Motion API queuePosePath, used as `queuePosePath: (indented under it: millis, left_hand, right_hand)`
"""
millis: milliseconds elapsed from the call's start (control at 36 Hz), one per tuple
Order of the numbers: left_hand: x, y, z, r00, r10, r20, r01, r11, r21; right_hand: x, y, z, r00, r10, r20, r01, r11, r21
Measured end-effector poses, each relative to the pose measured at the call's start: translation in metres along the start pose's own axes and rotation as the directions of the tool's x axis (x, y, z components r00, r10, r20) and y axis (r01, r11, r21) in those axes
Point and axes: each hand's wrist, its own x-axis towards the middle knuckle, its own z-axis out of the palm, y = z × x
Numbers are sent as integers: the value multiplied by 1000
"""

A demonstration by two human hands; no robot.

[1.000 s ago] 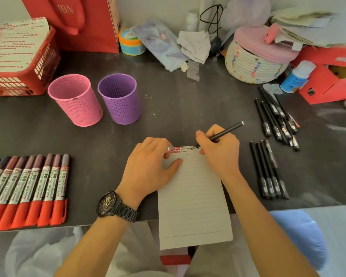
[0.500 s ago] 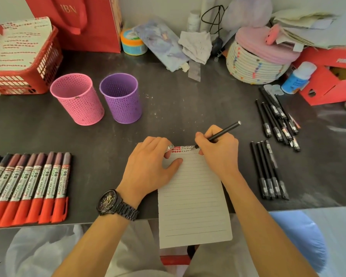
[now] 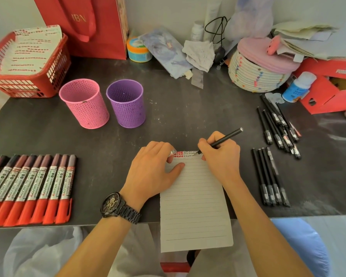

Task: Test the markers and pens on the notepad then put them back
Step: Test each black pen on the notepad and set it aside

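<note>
A lined notepad [image 3: 194, 206] lies at the table's front edge and hangs over it. Red and dark test marks run along its top line. My left hand [image 3: 152, 170] presses flat on the pad's upper left corner and pinches what looks like a small pen cap at its fingertips. My right hand [image 3: 221, 154] grips a thin black pen [image 3: 228, 136], its tip touching the pad's top right. Several red markers [image 3: 32, 188] lie in a row at the left. To the right of the pad lie black pens [image 3: 270, 176], with a looser pile [image 3: 278, 126] behind them.
A pink cup [image 3: 84, 103] and a purple cup [image 3: 126, 103] stand empty behind the pad. A red basket [image 3: 28, 62] with marked paper sits far left. A red bag, a woven basket [image 3: 256, 74], a bottle and red boxes crowd the back.
The pen tip has shifted slightly along the pad's top line as my right hand writes. My left hand stays in place on the pad.
</note>
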Motion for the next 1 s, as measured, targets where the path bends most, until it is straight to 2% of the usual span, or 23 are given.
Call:
queuePosePath:
  millis: [417,556,722,861,917,1000]
  left_hand:
    - [1,-1,1,1000,-11,24,11,1000,3]
    - [1,0,0,999,-12,30,12,1000,1]
    - [-1,3,-4,1000,-4,9,4,1000,21]
    - [-3,8,-11,1000,1,0,-1,999,-54]
    - [-4,9,-13,1000,14,-7,-14,995,-94]
    - [-5,11,-16,1000,20,-24,-22,993,-118]
  right_hand:
    - [1,3,-1,1000,-13,-5,13,1000,-2]
    - [1,0,0,999,-12,-46,13,1000,22]
    - [-2,-11,-10,989,73,-129,-41,971,237]
    - [-7,-18,-20,996,61,69,-89,815,572]
    - [-15,-16,-20,992,66,109,-119,788,604]
    - [-28,-10,-18,994,76,81,-109,811,574]
